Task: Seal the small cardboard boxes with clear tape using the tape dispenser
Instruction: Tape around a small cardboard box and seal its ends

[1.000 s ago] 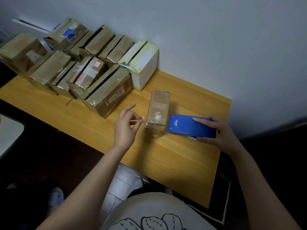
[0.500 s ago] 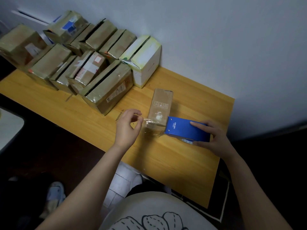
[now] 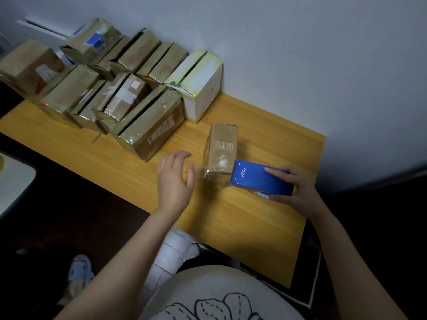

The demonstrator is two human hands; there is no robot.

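- Right hand [image 3: 298,192] curls round the rear of the blue metal tape dispenser [image 3: 261,179], fingers on top, thumb below. Its nose touches the small brown cardboard box [image 3: 221,153] at the near right corner; judged placed to lay or cut a strip.
- Left hand [image 3: 175,179] loosely spread, nothing visibly held, just beside the box's left face. Probably poised to steady it or smooth tape. Faint clear film near the thumb; contact unresolved.
- Box lies mid-way along the yellow wooden table [image 3: 254,227].
- Taped brown boxes [image 3: 150,121] and a white carton [image 3: 203,88] are grouped back left, well apart from the work.
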